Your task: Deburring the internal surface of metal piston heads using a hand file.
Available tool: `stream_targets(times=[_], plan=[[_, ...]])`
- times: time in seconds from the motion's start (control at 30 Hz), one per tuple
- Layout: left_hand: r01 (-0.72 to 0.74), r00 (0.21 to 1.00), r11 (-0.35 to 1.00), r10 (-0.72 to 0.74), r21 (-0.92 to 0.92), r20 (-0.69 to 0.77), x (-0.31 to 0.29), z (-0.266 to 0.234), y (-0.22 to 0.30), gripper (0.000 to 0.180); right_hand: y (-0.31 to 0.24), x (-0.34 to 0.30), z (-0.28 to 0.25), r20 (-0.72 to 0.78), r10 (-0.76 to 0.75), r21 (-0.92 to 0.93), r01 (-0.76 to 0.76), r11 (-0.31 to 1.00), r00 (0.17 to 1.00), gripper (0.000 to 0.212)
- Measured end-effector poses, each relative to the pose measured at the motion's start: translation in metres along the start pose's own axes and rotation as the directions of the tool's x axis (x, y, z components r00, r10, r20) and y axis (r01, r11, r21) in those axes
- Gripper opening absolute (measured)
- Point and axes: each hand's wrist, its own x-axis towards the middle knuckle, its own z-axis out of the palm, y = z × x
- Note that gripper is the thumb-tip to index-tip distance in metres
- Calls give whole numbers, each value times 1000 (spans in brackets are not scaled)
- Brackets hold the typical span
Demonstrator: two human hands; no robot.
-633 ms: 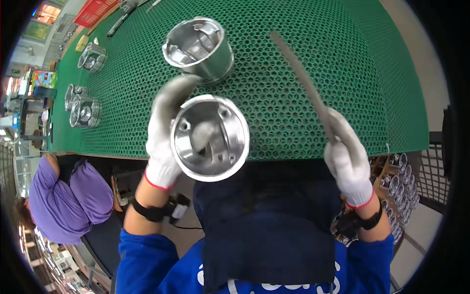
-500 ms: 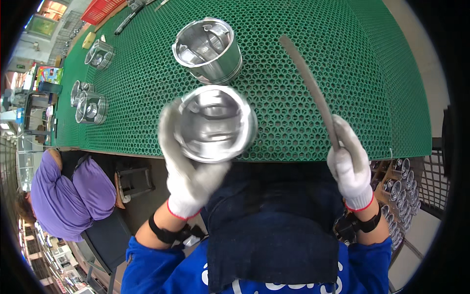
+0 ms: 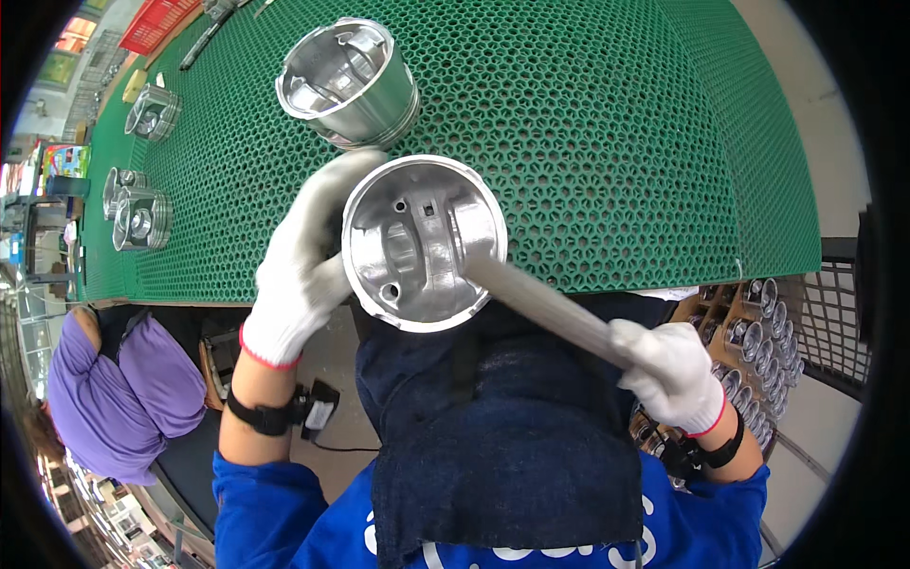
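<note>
My left hand (image 3: 301,251), in a white knitted glove, is closed around the side of a shiny metal piston (image 3: 424,242). Its hollow inside faces up toward me, showing the pin bosses and small holes. In my gloved right hand (image 3: 671,368) is a long, flat grey file (image 3: 559,311), gripped at one end and slightly smeared by motion. The file's far tip reaches over the piston's open rim at the lower right; whether it touches the metal I cannot tell. Just beyond, a second piston (image 3: 351,81) stands open side up on the green mat.
A green honeycomb mat (image 3: 607,161) covers the bench. More pistons (image 3: 142,220) stand at its left, near a red basket (image 3: 156,24) and a dark tool (image 3: 201,43). Below right are racks of many pistons (image 3: 758,332). A person in purple (image 3: 123,389) sits at left.
The file has swung from pointing up and away to lying across the held piston's rim. My left hand has turned the piston's open end more squarely toward me.
</note>
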Motion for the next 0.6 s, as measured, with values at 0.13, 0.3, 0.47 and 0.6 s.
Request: stream_targets(times=[0.13,0.3,0.47,0.6], plan=[[31,976,997,-46,72,213,19,2,-11,54,-3,66,20,-25,-11,-172,7,985,1000,54],[-94,900,996,80,11,428,42,0,-4,48,-8,71,25,97,-63,-196,81,977,993,59],[-56,888,997,75,-55,454,50,10,15,43,9,44,6,51,-103,-252,112,961,993,64],[10,912,1000,-1,-18,411,44,9,10,50,-9,115,11,37,68,-221,-58,973,997,59]])
